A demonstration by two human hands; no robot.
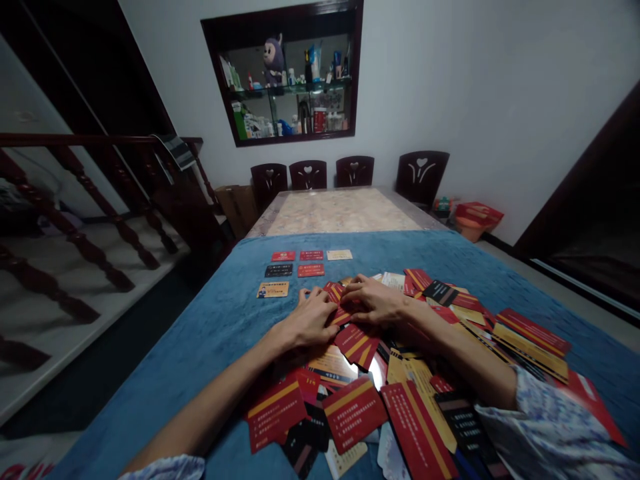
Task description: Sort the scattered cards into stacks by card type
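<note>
A loose pile of cards, mostly red with gold stripes, some black or gold, covers the near part of the table. At the pile's far left edge, my left hand (311, 318) has its fingers bent against the side of a red card (338, 313). Opposite it, my right hand (374, 300) curls its fingers over the same card from above. Both sets of fingertips partly hide that card. Just below the hands is another red card with gold stripes (357, 345). A larger red card (355, 412) lies nearer to me.
Beyond my left hand, single cards lie in short rows, among them a black card (279, 270), a gold card (273, 289) and a pale card (340, 255). A blue cloth (215, 333) covers the near table. Dark chairs (307, 175) stand at the far end.
</note>
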